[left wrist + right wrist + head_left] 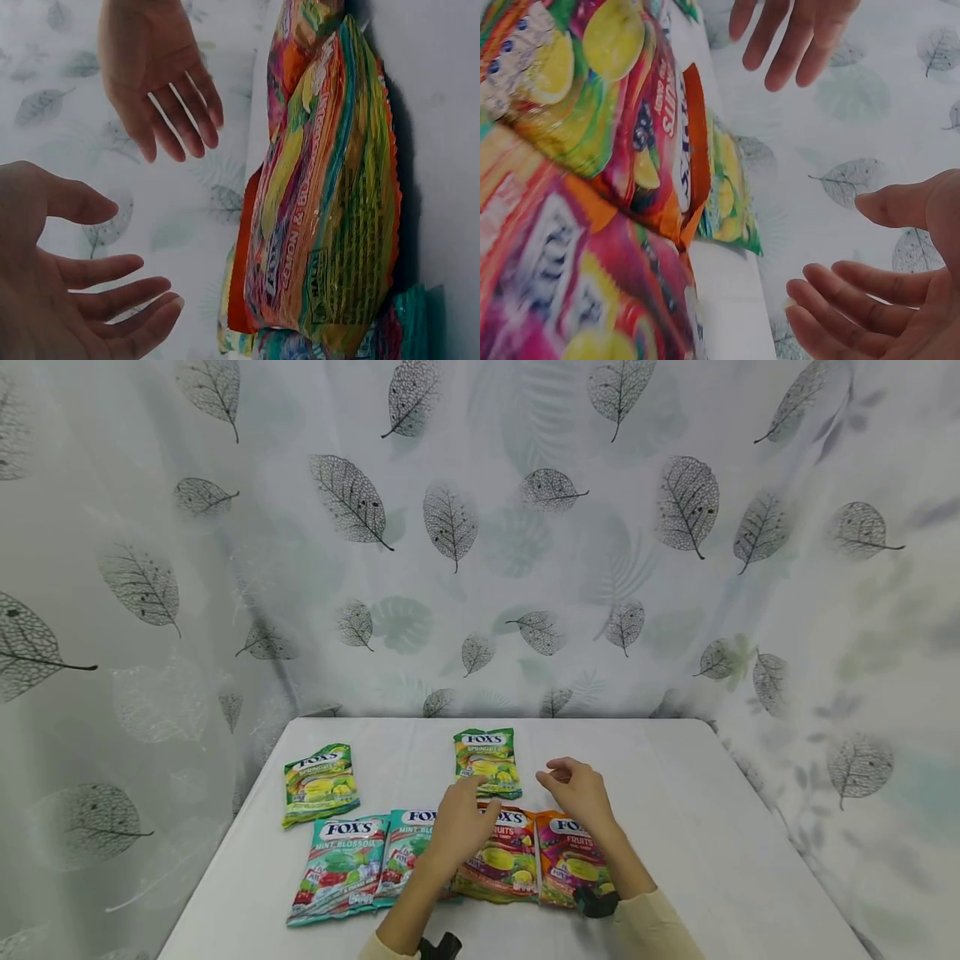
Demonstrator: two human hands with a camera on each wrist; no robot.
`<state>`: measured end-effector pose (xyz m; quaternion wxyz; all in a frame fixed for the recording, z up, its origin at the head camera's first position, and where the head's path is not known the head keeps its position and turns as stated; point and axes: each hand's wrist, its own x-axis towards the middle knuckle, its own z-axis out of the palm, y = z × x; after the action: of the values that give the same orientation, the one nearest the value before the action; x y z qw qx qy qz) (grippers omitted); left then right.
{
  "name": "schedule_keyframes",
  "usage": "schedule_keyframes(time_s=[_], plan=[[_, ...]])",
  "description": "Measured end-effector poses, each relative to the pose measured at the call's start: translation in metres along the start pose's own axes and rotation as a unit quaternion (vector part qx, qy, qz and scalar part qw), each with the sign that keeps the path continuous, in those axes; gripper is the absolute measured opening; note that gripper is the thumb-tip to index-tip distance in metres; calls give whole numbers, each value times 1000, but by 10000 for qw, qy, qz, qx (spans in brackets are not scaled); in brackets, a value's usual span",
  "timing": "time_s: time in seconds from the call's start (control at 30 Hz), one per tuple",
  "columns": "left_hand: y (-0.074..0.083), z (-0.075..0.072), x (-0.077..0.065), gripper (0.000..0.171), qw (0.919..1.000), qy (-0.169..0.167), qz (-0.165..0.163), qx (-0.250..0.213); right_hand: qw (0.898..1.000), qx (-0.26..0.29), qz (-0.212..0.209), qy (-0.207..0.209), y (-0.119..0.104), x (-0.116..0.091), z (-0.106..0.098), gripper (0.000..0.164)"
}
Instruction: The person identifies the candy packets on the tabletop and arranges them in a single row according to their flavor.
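My left hand (459, 827) hovers above the row of candy bags, its fingers apart and loosely bent, holding nothing. Beneath it lie a teal mint candy bag (405, 843) and a red-orange fruit candy bag (501, 862). Over the purple fruit candy bag (572, 864) reaches my right hand (581, 789), also holding nothing. Just past the left fingertips is a green-yellow spring tea candy bag (489, 758). The left wrist view has the left hand (82, 285) facing the right hand (154, 67), with a gap between them. Loosely curved fingers show on the right hand (885, 300) in its wrist view.
Another teal mint bag (341, 877) ends the front row at left, overlapping its neighbour. A second green-yellow bag (321, 789) lies behind it, near the left edge of the white table (697, 827). A leaf-patterned curtain (480, 577) hangs behind and at both sides.
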<state>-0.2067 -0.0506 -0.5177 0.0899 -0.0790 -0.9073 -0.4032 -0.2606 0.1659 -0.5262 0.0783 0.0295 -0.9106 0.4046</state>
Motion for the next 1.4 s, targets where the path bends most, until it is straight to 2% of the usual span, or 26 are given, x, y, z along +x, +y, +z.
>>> schedule_keyframes(time_s=[0.17,0.4,0.7,0.83,0.97,1.17,1.4], plan=[[-15,-2,14,49,9995,-83,-309,42,9993,-44,67,-368,-10,17,13,47],[-30,-3,33,58,9990,-161,-416,-52,9970,-258,293,-670,-14,39,28,47],[-44,-2,45,66,9966,-275,-769,-126,9941,-384,541,-863,-16,56,43,54],[-51,1,49,68,9949,-466,-831,-339,9918,-520,717,-920,-14,61,49,59],[-59,6,53,71,9936,-645,-859,-360,9899,-540,862,-985,-13,63,57,59],[-65,10,57,71,9923,-736,-924,-383,9879,-357,1021,-1108,-11,67,64,54],[-69,7,56,67,9859,-821,-1114,-941,9827,291,1273,-1311,-8,66,71,46]])
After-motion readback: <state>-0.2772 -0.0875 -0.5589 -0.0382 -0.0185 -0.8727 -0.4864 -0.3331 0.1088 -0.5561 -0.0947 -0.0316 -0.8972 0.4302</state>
